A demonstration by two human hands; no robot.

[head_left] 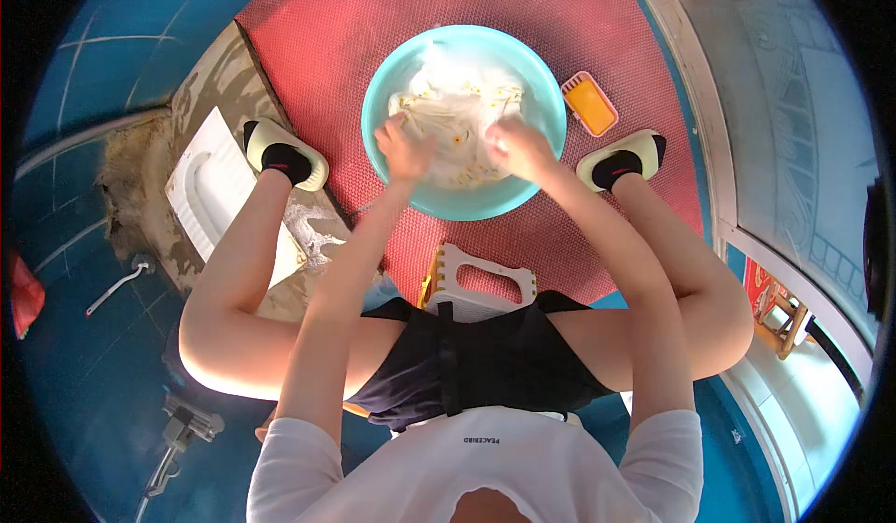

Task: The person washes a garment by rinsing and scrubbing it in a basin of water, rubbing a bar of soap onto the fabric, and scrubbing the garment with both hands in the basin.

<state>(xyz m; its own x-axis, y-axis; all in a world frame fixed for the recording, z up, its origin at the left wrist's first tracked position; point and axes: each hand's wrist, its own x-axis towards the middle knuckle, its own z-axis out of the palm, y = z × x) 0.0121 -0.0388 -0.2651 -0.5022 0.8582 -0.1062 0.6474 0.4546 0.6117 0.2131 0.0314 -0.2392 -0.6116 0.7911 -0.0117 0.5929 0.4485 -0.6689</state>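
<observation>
A light blue round basin [375,80] stands on the floor between my feet. In it lies a wet white cloth [457,117] with small yellow flower prints, amid whitish suds. My left hand [404,153] is inside the basin's left part, its fingers curled on the left side of the cloth and slightly blurred. On the opposite side my right hand [519,148] is closed in a fist on the cloth's right side. Folds hide the fingertips of both hands. Beside the basin's right rim lies a pink soap dish [611,112] with an orange bar of soap [590,106].
A red textured mat [317,47] lies under the basin. Nearer me is a white and yellow plastic stool [451,266]. A white squat toilet [210,182] is at the left, with a brush [117,287] further left. A framed glass door [793,103] borders the right.
</observation>
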